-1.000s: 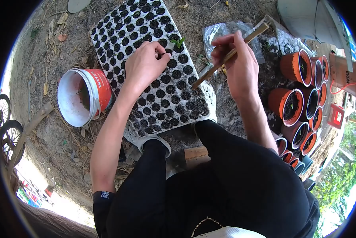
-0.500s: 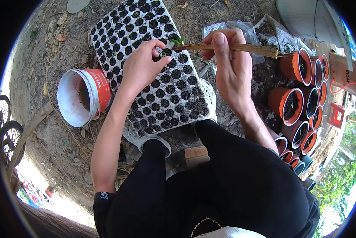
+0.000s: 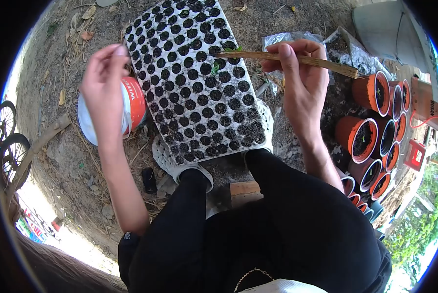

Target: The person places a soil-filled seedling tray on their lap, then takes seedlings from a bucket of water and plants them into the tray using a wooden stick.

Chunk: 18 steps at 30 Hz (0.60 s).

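Note:
My right hand (image 3: 302, 78) is closed around a flat wooden stick (image 3: 321, 62), pinched between thumb and fingers. The stick's darker tip reaches over the right side of a white seedling tray (image 3: 210, 80), whose many round cells hold dark soil. Small green seedlings (image 3: 215, 68) show at the tray beside and below the tip. My left hand (image 3: 103, 83) is off the tray's left edge, above a white-and-red bucket (image 3: 136, 100). Its thumb and fingers are drawn together and slightly blurred; anything between them is not visible.
Several orange-brown pots (image 3: 363, 139) of soil, some with seedlings, stand at the right. A clear plastic bag (image 3: 290, 38) lies beyond my right hand, and a large grey container (image 3: 380, 29) is at the upper right. My shoes (image 3: 194, 172) are by the tray's near edge.
My left hand has left the seedlings on the tray and moved left, over the bucket. My right hand still holds the stick near the same cells. The view has shifted slightly.

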Tool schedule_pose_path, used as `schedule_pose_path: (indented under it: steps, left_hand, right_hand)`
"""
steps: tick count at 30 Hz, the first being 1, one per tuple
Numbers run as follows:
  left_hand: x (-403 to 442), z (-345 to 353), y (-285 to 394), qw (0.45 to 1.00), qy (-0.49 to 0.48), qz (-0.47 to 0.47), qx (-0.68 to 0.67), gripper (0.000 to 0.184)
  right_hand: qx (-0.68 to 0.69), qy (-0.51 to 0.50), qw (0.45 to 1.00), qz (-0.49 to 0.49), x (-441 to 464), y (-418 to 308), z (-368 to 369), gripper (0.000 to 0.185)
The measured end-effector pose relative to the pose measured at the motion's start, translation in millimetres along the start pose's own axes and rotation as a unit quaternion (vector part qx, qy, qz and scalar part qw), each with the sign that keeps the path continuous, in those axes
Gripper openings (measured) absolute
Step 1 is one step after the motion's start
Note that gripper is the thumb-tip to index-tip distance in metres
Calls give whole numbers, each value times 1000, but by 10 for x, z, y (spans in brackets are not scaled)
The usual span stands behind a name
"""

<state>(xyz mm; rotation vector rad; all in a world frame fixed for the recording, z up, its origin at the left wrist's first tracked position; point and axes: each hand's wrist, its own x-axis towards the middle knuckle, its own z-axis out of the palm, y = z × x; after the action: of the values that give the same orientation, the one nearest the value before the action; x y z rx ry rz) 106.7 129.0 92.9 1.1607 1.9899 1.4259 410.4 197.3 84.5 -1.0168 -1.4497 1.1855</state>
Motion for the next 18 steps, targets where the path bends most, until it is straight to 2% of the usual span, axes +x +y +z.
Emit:
schedule_pose_path:
  steps: [1,2,5,7,8,10,12,14,15,16,18]
  left_hand:
    - [40,-194,-22,998,49,-43,-8,26]
    - [108,-442,-193,996,78,-28,27,24]
    - [294,-1112,-865,989,106,-49,90,20]
    - [335,-1309,-1169,984,16,-75,159,17]
    - [335,-1330,-1287,984,21,-76,162,17]
    - [325,-1259,-1311,927,-150,-150,308,14]
    - [301,-1034,-1220,885,-204,-182,378,16]
    - [260,-948,-1429,826,-229,-24,515,22]
    - [313,-957,-1686,827,-280,-6,488,24]
    - [313,-879,-1786,825,-284,-5,489,23]
    - [412,-841,-2258,786,-382,13,485,22]
  right_hand:
    - [19,-4,1000,13,11,-6,-9,20]
    - [39,-9,999,25,24,-12,-13,20]
    - [92,-25,995,36,25,-22,-11,20]
    - [149,-25,987,51,30,0,-7,20]
    - [145,-33,988,51,42,15,-19,21]
    - [165,-30,983,72,56,-7,1,21]
    - [181,-34,980,79,63,-2,30,20]
    - [189,-30,977,97,64,-1,61,21]
    - [190,-36,977,96,63,-8,83,21]
    - [192,-37,975,102,57,-18,100,20]
    - [194,-41,974,106,52,-23,124,20]
